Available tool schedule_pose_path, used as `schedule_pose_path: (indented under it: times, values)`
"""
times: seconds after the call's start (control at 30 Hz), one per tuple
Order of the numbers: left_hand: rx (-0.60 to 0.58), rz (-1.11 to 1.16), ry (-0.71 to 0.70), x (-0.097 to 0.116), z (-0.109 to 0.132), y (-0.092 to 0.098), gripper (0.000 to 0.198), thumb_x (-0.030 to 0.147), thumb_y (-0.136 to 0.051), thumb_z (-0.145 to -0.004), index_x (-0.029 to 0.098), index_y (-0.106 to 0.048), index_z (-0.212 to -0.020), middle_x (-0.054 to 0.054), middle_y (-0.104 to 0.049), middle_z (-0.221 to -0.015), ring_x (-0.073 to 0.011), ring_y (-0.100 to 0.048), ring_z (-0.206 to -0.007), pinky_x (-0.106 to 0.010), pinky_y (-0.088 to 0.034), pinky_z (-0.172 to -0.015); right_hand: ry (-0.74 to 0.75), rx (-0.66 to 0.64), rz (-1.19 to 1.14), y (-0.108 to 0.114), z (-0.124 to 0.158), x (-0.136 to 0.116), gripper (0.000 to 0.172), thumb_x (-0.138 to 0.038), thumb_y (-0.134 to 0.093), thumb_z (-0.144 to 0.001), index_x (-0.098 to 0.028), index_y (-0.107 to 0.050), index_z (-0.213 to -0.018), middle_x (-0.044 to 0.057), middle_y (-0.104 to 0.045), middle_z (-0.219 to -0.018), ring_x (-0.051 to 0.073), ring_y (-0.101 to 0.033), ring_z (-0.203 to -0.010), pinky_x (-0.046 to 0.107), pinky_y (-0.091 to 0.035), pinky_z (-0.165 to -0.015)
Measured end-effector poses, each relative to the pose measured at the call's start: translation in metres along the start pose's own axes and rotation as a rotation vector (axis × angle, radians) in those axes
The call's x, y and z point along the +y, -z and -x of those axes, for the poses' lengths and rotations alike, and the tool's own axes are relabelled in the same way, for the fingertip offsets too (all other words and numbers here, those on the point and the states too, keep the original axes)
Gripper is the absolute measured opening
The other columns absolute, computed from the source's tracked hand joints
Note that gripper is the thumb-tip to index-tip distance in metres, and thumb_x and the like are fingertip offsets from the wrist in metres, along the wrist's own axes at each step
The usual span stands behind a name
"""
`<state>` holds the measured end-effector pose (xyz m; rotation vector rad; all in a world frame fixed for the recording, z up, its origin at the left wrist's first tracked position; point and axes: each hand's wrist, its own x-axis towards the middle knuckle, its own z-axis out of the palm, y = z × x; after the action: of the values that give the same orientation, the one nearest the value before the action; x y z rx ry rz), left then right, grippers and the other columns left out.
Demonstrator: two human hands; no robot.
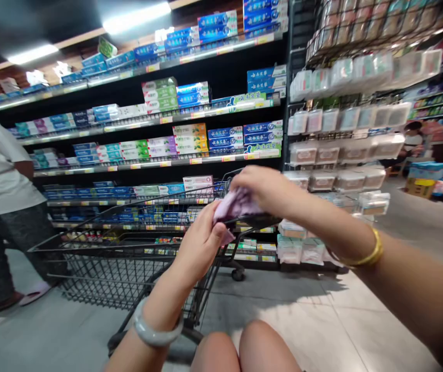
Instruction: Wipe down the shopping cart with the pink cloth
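A crumpled light purple cloth point(237, 205) lies over the handle of a black wire shopping cart point(101, 274). My left hand point(200, 242) is closed at the cloth's left end, its thumb pressed over the fabric where it wraps the handle. Above the bar, my right hand point(262, 190) is bent down with its fingers gripping the upper part of the cloth. Both hands hide much of the handle point(266, 221). A pale bangle point(155, 325) circles my left wrist, and a gold one point(372, 250) my right.
Shelves of toothpaste boxes point(188, 138) stand behind the cart. Packaged goods hang on a rack point(345, 150) to the right. At the far left a person in a white shirt point(2, 165) stands beside the cart. My knees point(240, 349) are below, over a tiled floor point(302, 320).
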<state>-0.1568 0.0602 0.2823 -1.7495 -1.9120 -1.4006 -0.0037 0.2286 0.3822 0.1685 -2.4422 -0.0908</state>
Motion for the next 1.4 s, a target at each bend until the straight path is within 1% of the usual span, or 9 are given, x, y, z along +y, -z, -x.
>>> schedule_pose_path:
  times: [0.13,0.33,0.5,0.63,0.73,0.9,1.07,1.27,1.4]
  values:
    - [-0.234,-0.201,0.066,0.006,-0.002,-0.005,0.074,0.071,-0.03,-0.097,0.028,-0.039,-0.156,-0.01,-0.063,-0.141,-0.0307,-0.061,-0.126,-0.046,-0.047,-0.103,0.029,0.017,-0.183,0.01,0.034,0.022,0.036,-0.002,-0.053,-0.08,-0.024,-0.075,-0.098,0.005,-0.071,-0.103,0.018,-0.065,-0.099,0.029,-0.049,-0.087]
    - [-0.196,-0.528,0.212,0.015,0.001,-0.017,0.088,0.074,-0.014,-0.096,0.02,-0.007,-0.165,-0.01,-0.076,-0.091,-0.0322,-0.072,-0.078,-0.038,-0.05,-0.065,-0.153,0.186,-0.411,-0.009,0.049,0.056,0.03,-0.004,-0.056,-0.071,-0.024,-0.076,-0.082,0.003,-0.071,-0.098,0.019,-0.066,-0.098,0.033,-0.051,-0.091]
    - [-0.095,-0.438,-0.024,0.018,-0.01,-0.021,0.08,0.075,-0.023,-0.096,0.025,-0.043,-0.155,-0.012,-0.068,-0.134,-0.0308,-0.065,-0.119,-0.046,-0.052,-0.096,-0.161,0.207,-0.601,-0.01,0.055,0.063,0.027,-0.007,-0.057,-0.071,-0.024,-0.076,-0.078,0.002,-0.071,-0.095,0.019,-0.066,-0.099,0.032,-0.05,-0.09]
    - [-0.047,-0.26,-0.231,0.026,-0.037,-0.025,0.074,0.071,-0.029,-0.098,0.025,-0.045,-0.153,-0.007,-0.049,-0.157,-0.0245,-0.043,-0.146,-0.042,-0.034,-0.121,-0.238,0.368,-0.556,-0.025,0.058,0.076,0.022,-0.009,-0.061,-0.068,-0.024,-0.075,-0.074,0.003,-0.071,-0.092,0.019,-0.064,-0.096,0.034,-0.05,-0.088]
    - [-0.088,-0.255,-0.241,0.038,-0.055,-0.03,0.073,0.07,-0.033,-0.098,0.024,-0.046,-0.153,-0.006,-0.051,-0.156,-0.0246,-0.047,-0.144,-0.042,-0.037,-0.119,-0.337,0.454,-0.575,-0.033,0.063,0.081,0.018,-0.01,-0.059,-0.067,-0.021,-0.073,-0.071,0.002,-0.07,-0.087,0.019,-0.064,-0.09,0.034,-0.049,-0.085]
    - [-0.257,-0.378,-0.114,0.052,-0.065,-0.038,0.076,0.075,-0.026,-0.096,0.029,-0.045,-0.154,-0.007,-0.064,-0.142,-0.03,-0.063,-0.125,-0.047,-0.052,-0.1,-0.233,0.441,-0.689,-0.02,0.077,0.063,0.028,-0.008,-0.05,-0.069,-0.023,-0.072,-0.079,0.001,-0.07,-0.089,0.017,-0.065,-0.083,0.03,-0.051,-0.077]
    - [-0.343,-0.648,0.059,0.054,-0.062,-0.041,0.086,0.077,-0.028,-0.093,0.025,-0.029,-0.162,-0.012,-0.078,-0.108,-0.0372,-0.074,-0.094,-0.047,-0.057,-0.072,-0.254,0.426,-0.342,-0.047,0.041,0.087,0.032,-0.012,-0.056,-0.074,-0.021,-0.073,-0.099,0.006,-0.073,-0.109,0.023,-0.065,-0.108,0.04,-0.051,-0.098]
    - [-0.289,-0.496,-0.121,0.047,-0.056,-0.034,0.06,0.065,-0.036,-0.099,0.039,-0.046,-0.152,-0.004,-0.069,-0.135,-0.0265,-0.07,-0.115,-0.04,-0.059,-0.088,-0.282,0.423,-0.331,-0.049,0.052,0.072,0.035,-0.013,-0.059,-0.082,-0.023,-0.074,-0.112,0.005,-0.075,-0.114,0.021,-0.067,-0.11,0.038,-0.051,-0.102]
    - [-0.273,-0.461,-0.189,0.042,-0.053,-0.029,0.052,0.064,-0.04,-0.098,0.042,-0.06,-0.14,-0.005,-0.066,-0.14,-0.0293,-0.066,-0.123,-0.046,-0.059,-0.093,-0.373,0.284,-0.468,-0.043,0.06,0.08,0.024,-0.038,-0.073,-0.084,-0.025,-0.076,-0.104,0.005,-0.075,-0.113,0.023,-0.068,-0.107,0.036,-0.054,-0.094]
